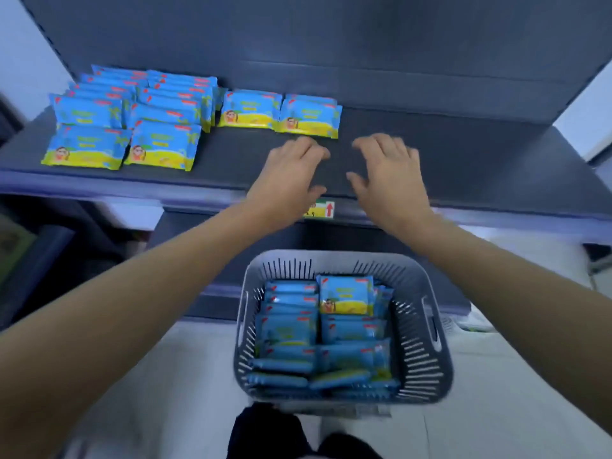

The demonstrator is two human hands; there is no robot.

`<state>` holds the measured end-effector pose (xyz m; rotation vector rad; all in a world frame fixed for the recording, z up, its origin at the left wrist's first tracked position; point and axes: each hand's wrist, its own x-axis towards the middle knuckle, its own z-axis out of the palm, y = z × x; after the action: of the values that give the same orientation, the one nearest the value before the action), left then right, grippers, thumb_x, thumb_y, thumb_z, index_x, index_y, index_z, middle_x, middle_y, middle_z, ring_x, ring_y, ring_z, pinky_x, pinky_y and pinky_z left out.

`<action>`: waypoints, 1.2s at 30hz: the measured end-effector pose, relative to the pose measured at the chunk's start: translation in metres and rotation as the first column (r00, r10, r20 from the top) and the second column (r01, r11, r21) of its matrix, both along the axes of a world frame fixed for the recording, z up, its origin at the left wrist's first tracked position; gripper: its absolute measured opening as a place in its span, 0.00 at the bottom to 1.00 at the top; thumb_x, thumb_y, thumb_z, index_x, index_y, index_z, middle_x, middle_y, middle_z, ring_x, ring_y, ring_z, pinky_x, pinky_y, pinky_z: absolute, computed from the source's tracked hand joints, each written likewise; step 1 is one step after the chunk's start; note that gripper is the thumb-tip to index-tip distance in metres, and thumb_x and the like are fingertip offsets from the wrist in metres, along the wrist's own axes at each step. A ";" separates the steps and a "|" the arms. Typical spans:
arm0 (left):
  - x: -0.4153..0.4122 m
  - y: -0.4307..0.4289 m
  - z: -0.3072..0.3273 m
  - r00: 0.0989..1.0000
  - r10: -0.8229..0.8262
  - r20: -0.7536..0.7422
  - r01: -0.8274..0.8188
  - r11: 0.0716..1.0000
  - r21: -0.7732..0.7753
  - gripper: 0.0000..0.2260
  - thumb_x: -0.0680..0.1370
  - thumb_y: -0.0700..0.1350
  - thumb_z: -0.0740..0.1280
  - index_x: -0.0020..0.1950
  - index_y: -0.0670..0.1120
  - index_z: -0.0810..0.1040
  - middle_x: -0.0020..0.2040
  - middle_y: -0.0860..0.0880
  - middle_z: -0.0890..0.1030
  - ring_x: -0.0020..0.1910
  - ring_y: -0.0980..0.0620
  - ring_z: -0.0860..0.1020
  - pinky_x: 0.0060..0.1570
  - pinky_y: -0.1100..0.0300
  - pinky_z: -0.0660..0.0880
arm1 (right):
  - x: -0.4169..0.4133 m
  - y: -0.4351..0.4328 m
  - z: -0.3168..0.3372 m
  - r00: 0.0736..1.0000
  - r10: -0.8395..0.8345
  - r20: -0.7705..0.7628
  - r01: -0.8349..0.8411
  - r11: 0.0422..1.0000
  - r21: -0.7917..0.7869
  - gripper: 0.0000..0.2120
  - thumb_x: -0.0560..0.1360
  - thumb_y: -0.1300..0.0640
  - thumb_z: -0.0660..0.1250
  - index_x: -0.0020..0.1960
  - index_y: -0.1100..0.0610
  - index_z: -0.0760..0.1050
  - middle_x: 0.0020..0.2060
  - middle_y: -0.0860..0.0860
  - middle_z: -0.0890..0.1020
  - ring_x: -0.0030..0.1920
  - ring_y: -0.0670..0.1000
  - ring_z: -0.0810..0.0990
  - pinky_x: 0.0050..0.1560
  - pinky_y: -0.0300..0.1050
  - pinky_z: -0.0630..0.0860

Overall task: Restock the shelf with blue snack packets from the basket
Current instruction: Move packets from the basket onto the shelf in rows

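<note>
Blue and yellow snack packets lie on the dark shelf (463,167): overlapping rows at the left (132,120) and two single packets (309,117) further right. My left hand (288,175) and my right hand (387,175) hover over the shelf just in front of those two packets, fingers apart, holding nothing. Below them a grey slotted basket (427,326) sits on the floor, filled with several more blue packets (318,336).
The shelf's right half is bare dark surface. A small label with a red arrow (323,209) is on the shelf's front edge. A lower shelf lies beneath. The floor is pale, and dark clothing (271,432) shows at the bottom.
</note>
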<state>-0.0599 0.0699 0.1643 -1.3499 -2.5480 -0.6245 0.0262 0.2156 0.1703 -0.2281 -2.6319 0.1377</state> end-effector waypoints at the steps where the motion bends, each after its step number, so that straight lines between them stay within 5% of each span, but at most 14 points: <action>1: 0.014 -0.003 -0.014 1.000 -0.003 0.031 0.004 0.999 -0.039 0.22 0.72 0.43 0.70 0.65 0.41 0.72 0.62 0.42 0.73 0.62 0.42 0.71 0.61 0.50 0.64 | 0.014 -0.003 -0.013 0.999 0.027 0.037 -0.026 1.000 -0.010 0.19 0.72 0.58 0.68 0.61 0.60 0.74 0.58 0.58 0.77 0.59 0.61 0.74 0.57 0.54 0.67; 5: 0.062 -0.022 -0.072 0.971 0.042 0.234 0.030 0.956 -0.293 0.21 0.75 0.46 0.69 0.66 0.43 0.70 0.63 0.43 0.71 0.62 0.43 0.70 0.61 0.52 0.64 | 0.058 -0.010 -0.074 0.896 0.153 0.417 -0.126 0.988 -0.091 0.21 0.76 0.54 0.65 0.68 0.56 0.68 0.64 0.54 0.72 0.65 0.57 0.69 0.62 0.51 0.64; 9: 0.096 -0.050 -0.124 0.884 0.162 0.439 0.139 0.806 -0.576 0.23 0.74 0.48 0.71 0.66 0.45 0.70 0.64 0.45 0.71 0.62 0.43 0.71 0.61 0.53 0.67 | 0.089 -0.013 -0.128 0.590 0.234 0.773 -0.190 0.970 -0.148 0.22 0.77 0.51 0.64 0.69 0.55 0.67 0.66 0.56 0.72 0.66 0.58 0.68 0.65 0.52 0.67; 15: 0.119 -0.072 -0.169 0.801 0.291 0.523 0.237 0.648 -0.724 0.22 0.73 0.46 0.72 0.65 0.45 0.71 0.63 0.45 0.74 0.60 0.44 0.74 0.59 0.52 0.72 | 0.116 -0.026 -0.172 0.112 0.309 0.945 -0.213 0.936 -0.281 0.21 0.75 0.58 0.67 0.67 0.58 0.70 0.65 0.55 0.72 0.61 0.57 0.73 0.60 0.51 0.73; 17: 0.121 -0.074 -0.178 0.808 0.301 0.506 0.241 0.615 -0.751 0.21 0.74 0.44 0.70 0.66 0.45 0.71 0.64 0.45 0.73 0.60 0.43 0.73 0.57 0.53 0.72 | 0.121 -0.029 -0.181 0.041 0.302 0.952 -0.277 0.919 -0.280 0.23 0.74 0.59 0.68 0.68 0.57 0.69 0.65 0.56 0.72 0.61 0.58 0.73 0.60 0.52 0.74; 21: 0.125 -0.071 -0.193 0.817 0.324 0.477 0.228 0.578 -0.784 0.18 0.75 0.38 0.68 0.65 0.43 0.71 0.64 0.43 0.74 0.56 0.44 0.75 0.53 0.55 0.72 | 0.125 -0.033 -0.196 0.090 0.304 0.948 -0.289 0.919 -0.267 0.24 0.75 0.58 0.69 0.69 0.56 0.69 0.64 0.56 0.73 0.62 0.58 0.73 0.59 0.51 0.71; 25: 0.119 -0.067 -0.198 0.808 0.330 0.489 0.225 0.593 -0.773 0.21 0.77 0.36 0.66 0.69 0.42 0.70 0.66 0.43 0.74 0.63 0.42 0.73 0.61 0.53 0.71 | 0.121 -0.031 -0.200 0.172 0.319 0.932 -0.261 0.927 -0.269 0.14 0.79 0.60 0.59 0.64 0.59 0.73 0.59 0.57 0.76 0.57 0.58 0.75 0.53 0.49 0.72; 30: 0.108 -0.058 -0.179 0.825 0.312 0.472 0.167 0.663 -0.730 0.15 0.77 0.34 0.60 0.64 0.39 0.74 0.59 0.42 0.77 0.58 0.42 0.74 0.57 0.53 0.71 | 0.105 -0.009 -0.176 0.241 0.310 0.920 -0.154 0.948 -0.279 0.08 0.79 0.60 0.56 0.41 0.55 0.69 0.38 0.49 0.68 0.46 0.54 0.69 0.38 0.42 0.66; 34: 0.083 -0.045 -0.129 0.874 0.256 0.412 0.102 0.733 -0.672 0.12 0.78 0.38 0.61 0.60 0.39 0.75 0.61 0.41 0.76 0.61 0.42 0.74 0.56 0.55 0.70 | 0.084 0.012 -0.122 0.389 0.295 0.873 -0.107 0.955 -0.276 0.09 0.75 0.60 0.61 0.53 0.61 0.75 0.46 0.54 0.74 0.47 0.54 0.72 0.45 0.44 0.69; 36: 0.066 -0.041 -0.098 0.903 0.220 0.369 0.070 0.773 -0.630 0.11 0.77 0.39 0.62 0.58 0.39 0.76 0.58 0.42 0.78 0.58 0.42 0.75 0.51 0.56 0.71 | 0.070 0.021 -0.091 0.484 0.286 0.827 -0.097 0.957 -0.274 0.08 0.73 0.60 0.63 0.50 0.59 0.78 0.44 0.55 0.77 0.45 0.55 0.75 0.42 0.42 0.69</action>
<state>0.0064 0.0290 0.0667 -1.3788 -3.3588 -0.0023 0.0966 0.2367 0.0791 -0.0462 -3.6816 0.4685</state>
